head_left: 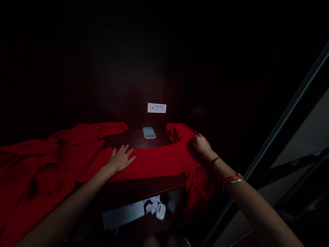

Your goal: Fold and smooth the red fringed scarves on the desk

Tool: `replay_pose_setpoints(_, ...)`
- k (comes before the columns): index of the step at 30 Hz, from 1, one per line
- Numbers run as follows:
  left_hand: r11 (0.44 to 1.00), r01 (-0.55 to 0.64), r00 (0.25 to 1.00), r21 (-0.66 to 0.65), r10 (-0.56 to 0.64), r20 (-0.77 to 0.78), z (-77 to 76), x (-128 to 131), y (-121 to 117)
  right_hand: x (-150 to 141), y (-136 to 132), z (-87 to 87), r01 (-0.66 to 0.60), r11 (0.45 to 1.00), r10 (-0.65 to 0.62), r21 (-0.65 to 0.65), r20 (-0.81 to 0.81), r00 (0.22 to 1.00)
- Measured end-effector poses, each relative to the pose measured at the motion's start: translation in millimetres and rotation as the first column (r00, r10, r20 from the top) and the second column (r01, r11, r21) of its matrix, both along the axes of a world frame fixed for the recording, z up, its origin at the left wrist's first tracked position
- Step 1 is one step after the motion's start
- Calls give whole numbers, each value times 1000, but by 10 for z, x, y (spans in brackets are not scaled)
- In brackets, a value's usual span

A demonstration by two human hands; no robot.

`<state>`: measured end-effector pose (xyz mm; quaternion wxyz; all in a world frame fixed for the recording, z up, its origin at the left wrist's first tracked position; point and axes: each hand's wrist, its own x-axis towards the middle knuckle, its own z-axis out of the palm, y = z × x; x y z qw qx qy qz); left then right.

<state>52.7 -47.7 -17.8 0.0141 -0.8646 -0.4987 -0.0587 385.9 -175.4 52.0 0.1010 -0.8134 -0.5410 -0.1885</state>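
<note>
Red scarf (154, 161): across the worktop (133, 139), mid-frame, fringe (196, 180) hanging right of centre.
Left hand (122, 159): left of centre, fingers spread flat on the scarf, gripping nothing.
Right hand (203, 145): right of centre, fingers curled against the scarf; cannot tell whether they grip it.

The red scarf (154, 161) is showing matt, soft-looking cloth, smooth along its flat stretch, while its fringe (196, 180) is hanging in rough, stringy strands. Toward the left, the heaped red cloth (51, 156) is wrinkling in matt folds. The dark tabletop (135, 140) is looking like smooth wood with a faint sheen. The socket plate (156, 108) is presenting smooth white plastic. Below, the white case (160, 211) is shining like glossy plastic, the crumpled paper (153, 205) is looking rough and the paper sheet (124, 215) is appearing matt. The silvery bangle (238, 181) is gleaming like polished metal.
</note>
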Motion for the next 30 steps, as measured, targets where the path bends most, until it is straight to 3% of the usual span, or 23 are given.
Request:
replay_pose_setpoints(2,996,85,996,-9,-85,25,66,219,-82,10,56,-11,-17,998,10,-59,-105,994)
replay_pose_setpoints(5,964,247,967,-95,-238,94,107,637,-227,105,115,-18,11,998,-19,-61,-137,990)
replay_pose_setpoints(8,926,364,926,-99,-348,144,34,963,-313,231,149,-4,66,998,-67,-12,-152,986)
replay_pose_setpoints(11,923,372,923,-98,-356,149,-90,1076,-317,320,168,19,100,994,-91,48,-154,984)
replay_pose_setpoints(16,926,368,921,-79,-352,168,-154,1046,-314,230,165,78,141,974,-117,180,-134,984)
replay_pose_setpoints(20,928,371,907,-34,-355,226,-59,1017,-241,-261,269,84,20,951,36,309,-173,984)
replay_pose_setpoints(23,947,314,915,60,-319,247,19,876,-47,-826,509,-15,-160,959,221,234,-264,939)
replay_pose_setpoints(26,975,209,956,76,-220,196,38,574,189,-1333,801,-187,-232,964,265,132,-369,891)
replay_pose_setpoints(30,988,140,980,57,-147,135,-41,137,369,-1619,1022,-374,-282,952,307,122,-402,863)
